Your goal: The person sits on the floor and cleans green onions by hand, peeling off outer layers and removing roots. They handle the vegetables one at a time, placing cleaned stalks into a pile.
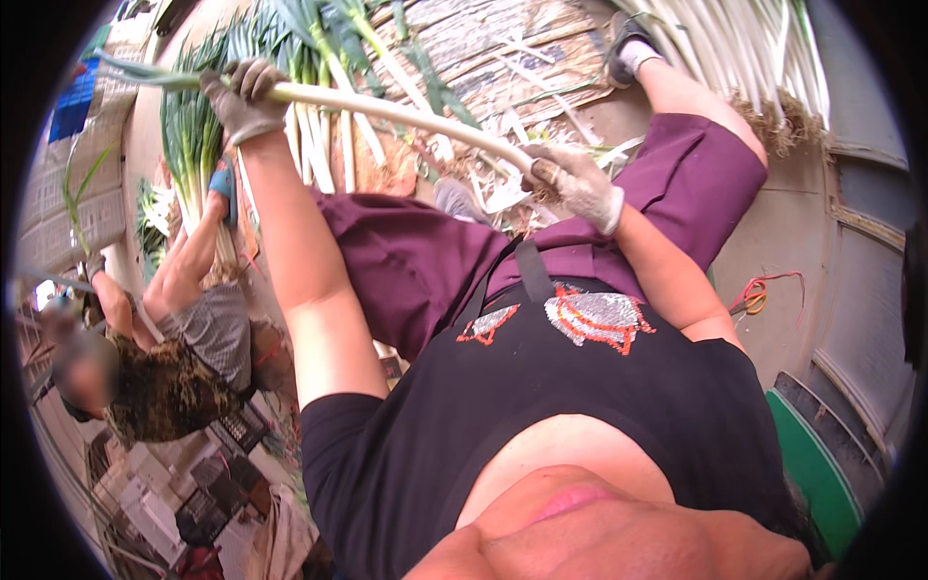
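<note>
A long leek (391, 109) stretches across in front of me, green leaves to the left and its white shaft running right. My left hand (250, 98), in a dirty knitted work glove, is wrapped around it near where green meets white. At the other end my right hand (580, 185), gloved too, grips the root end, where a brownish part shows by the fingers. Peeled skins and trimmings (500, 177) lie on the floor below the shaft. Beyond my left hand a row of leeks (312, 138) rests on the ground.
White trimmed leeks (761, 65) with roots lie at upper right. Scissors with orange handles (754, 299) and red string are on the floor at right. Another person (174, 377) sits at left beside a leek bundle (190, 152). A blue crate (75, 101) stands at far left.
</note>
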Tool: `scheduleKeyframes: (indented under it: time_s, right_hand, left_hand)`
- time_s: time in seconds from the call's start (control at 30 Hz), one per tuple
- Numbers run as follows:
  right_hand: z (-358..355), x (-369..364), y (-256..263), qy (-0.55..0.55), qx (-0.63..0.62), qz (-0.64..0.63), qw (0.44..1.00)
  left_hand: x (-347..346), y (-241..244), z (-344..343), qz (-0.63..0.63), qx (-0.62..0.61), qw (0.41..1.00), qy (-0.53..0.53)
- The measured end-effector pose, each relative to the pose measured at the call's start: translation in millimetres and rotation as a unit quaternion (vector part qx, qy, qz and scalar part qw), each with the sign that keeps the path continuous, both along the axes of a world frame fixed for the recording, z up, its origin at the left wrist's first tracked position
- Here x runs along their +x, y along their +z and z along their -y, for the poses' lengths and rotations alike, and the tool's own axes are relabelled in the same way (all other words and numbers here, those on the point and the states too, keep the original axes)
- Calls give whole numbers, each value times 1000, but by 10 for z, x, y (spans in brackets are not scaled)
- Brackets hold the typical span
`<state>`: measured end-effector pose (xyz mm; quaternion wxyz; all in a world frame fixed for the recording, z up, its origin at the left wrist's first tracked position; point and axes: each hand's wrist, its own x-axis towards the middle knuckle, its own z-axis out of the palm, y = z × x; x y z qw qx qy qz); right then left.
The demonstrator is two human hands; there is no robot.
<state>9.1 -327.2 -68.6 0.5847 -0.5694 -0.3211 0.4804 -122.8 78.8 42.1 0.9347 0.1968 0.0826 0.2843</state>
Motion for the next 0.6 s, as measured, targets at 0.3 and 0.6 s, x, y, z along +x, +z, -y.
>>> scheduleKeyframes:
  time_s: [0.3, 0.6]
  right_hand:
    - [-126, 131, -183, -120, -90, 239, 959]
    - [69, 498, -275, -168, -153, 418, 879]
  left_hand:
    - [-20, -67, -13, -23, -4, 997, 77]
    - [45, -53, -12, 2, -18, 1000, 3]
